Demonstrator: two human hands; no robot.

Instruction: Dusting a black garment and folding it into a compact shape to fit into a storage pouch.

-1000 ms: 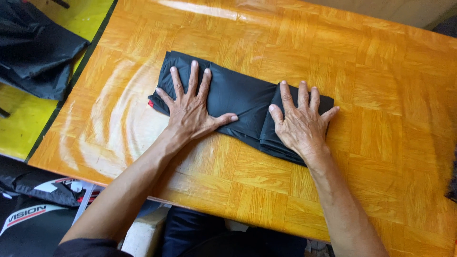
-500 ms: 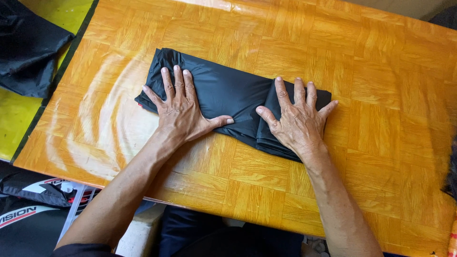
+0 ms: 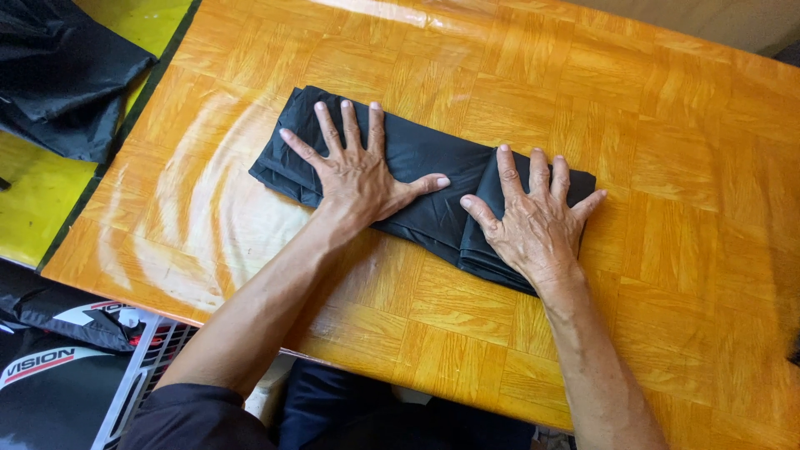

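A folded black garment of thin, slightly shiny cloth (image 3: 433, 158) lies as a long bundle across the orange wooden table (image 3: 667, 167). My left hand (image 3: 354, 171) presses flat on its left half, fingers spread and pointing away from me. My right hand (image 3: 533, 218) presses flat on the thicker right end, fingers apart, the thumb reaching towards the left thumb. Neither hand grips the cloth; both palms rest on top of it.
More black cloth (image 3: 62, 83) is heaped on a yellow surface (image 3: 33, 200) beyond the table's left edge. A white basket (image 3: 146, 367) with dark printed fabric (image 3: 58, 333) sits below the table's near left corner.
Both hands have stayed pressed on the bundle, the two thumbs now closer together. The view has shifted slightly.
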